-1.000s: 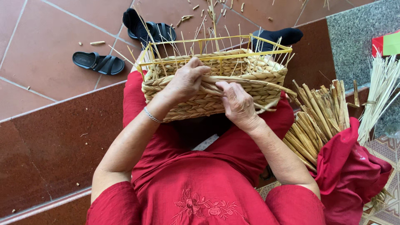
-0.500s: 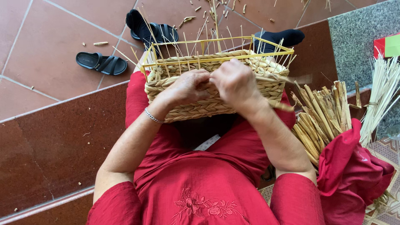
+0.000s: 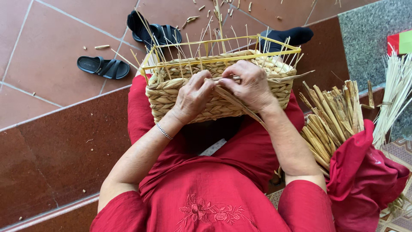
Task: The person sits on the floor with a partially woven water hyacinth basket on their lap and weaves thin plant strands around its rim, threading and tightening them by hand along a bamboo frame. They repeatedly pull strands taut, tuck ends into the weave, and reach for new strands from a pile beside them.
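**Both hands pinch a weaving strand at the rim of a half-made basket**

The left hand (image 3: 193,96) and the right hand (image 3: 251,83) meet at the near wall of the woven basket (image 3: 171,92), fingertips almost touching. Each is closed in a pinch on the same flat dried strand (image 3: 234,102), which runs from the grip toward five o'clock, across the basket's side and past the right wrist. Holding it from both sides probably keeps the strand taut and flat against the upright stakes (image 3: 201,45) while it is laid in.

The basket rests on the person's lap, tipped so its open top faces twelve o'clock, away from the body; that brings the working edge under the hands. A yellow rectangular frame (image 3: 223,58) sits around the stakes above the weave, seemingly to hold them in shape. A thin bracelet (image 3: 163,131) circles the left wrist.

At three o'clock from the hands a bundle of flat dried stalks (image 3: 330,120) lies on red cloth (image 3: 365,180), within the right hand's reach as supply. Further out at two o'clock stands a sheaf of thin pale stalks (image 3: 397,86). At ten and eleven o'clock black sandals (image 3: 103,67) lie on the tiled floor (image 3: 47,43) among cut scraps, well apart from the work.
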